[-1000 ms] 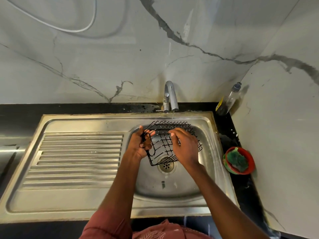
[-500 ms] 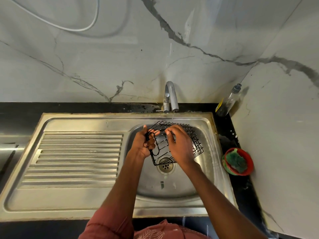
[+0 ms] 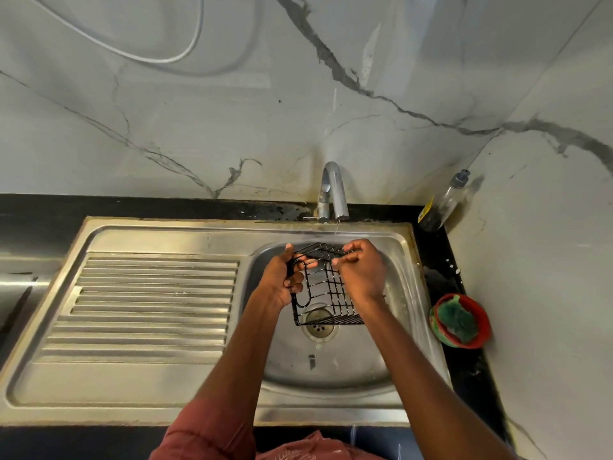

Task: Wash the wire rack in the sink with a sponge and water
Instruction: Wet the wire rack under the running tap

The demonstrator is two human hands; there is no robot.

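A black wire rack (image 3: 326, 293) hangs tilted over the steel sink bowl (image 3: 331, 366), above the drain. My left hand (image 3: 280, 282) grips its left edge with curled fingers. My right hand (image 3: 361, 272) pinches the wires at its upper right, covering that side of the rack. A thin stream of water falls from the chrome tap (image 3: 333, 192) just behind the rack. The green sponge (image 3: 457, 322) lies in a red bowl (image 3: 482, 330) on the counter to the right, away from both hands.
The ribbed steel drainboard (image 3: 146, 303) fills the left side. A clear soap bottle (image 3: 446, 202) stands in the back right corner on the black counter. Marble walls close in behind and on the right.
The rack has been turned more upright and drawn closer to me. My right hand has slid from the rack's middle up to its top right wires. The left hand keeps its grip.
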